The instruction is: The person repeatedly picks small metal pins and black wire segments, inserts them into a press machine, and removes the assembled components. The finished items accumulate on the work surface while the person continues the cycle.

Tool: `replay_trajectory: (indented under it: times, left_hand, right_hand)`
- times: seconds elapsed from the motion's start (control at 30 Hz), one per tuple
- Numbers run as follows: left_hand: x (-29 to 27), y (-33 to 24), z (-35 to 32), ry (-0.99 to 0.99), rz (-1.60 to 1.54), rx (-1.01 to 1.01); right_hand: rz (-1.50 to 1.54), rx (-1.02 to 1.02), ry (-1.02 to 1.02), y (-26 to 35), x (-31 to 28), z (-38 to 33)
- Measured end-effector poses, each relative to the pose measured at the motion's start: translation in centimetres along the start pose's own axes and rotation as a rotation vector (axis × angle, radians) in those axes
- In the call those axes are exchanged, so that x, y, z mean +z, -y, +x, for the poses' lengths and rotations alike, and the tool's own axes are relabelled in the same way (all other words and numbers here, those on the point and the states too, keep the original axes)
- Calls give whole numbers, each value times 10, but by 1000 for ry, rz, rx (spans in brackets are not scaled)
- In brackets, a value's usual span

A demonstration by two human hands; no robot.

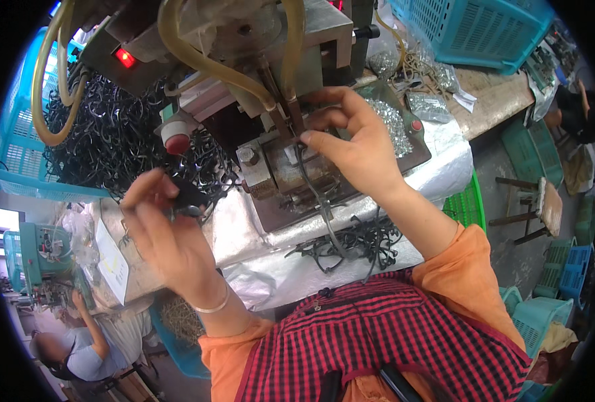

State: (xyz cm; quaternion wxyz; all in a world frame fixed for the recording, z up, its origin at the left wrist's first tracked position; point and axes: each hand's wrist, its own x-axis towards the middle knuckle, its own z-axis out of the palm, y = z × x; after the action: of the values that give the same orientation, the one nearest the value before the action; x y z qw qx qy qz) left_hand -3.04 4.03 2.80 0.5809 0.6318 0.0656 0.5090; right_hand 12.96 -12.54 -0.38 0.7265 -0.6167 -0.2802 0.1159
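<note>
My right hand is at the press, thumb and forefinger nearly together beside its upright metal punch. What lies between those fingertips, if anything, is too small to make out. Below them a thin dark strip runs out of the metal die block and hangs over the front edge. My left hand is raised to the left of the press, near a heap of thin black curved pieces. Its fingers are half bent and apart, slightly blurred, with a dark shape just behind them.
A red push button juts from the press's left side. Yellowish hoses loop overhead. More black pieces lie on the silvery bench cover. Small shiny parts fill a tray at right. A co-worker sits at lower left.
</note>
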Motion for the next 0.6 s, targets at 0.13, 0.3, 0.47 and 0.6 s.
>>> replay_trajectory:
  times: [0.13,0.3,0.47,0.6]
  left_hand:
    - [26,0,30,33,211,344]
    - [31,6,14,187,65,558]
    - [48,23,-19,592,341,778]
    - [54,35,-23,675,446,830]
  right_hand:
    - [170,94,43,8,10,-1]
    - [85,-76,89,26,2,-25]
    - [-1325,-255,-263,-54,-82,-21]
    - [-1142,-372,-255,-84,-102,-16]
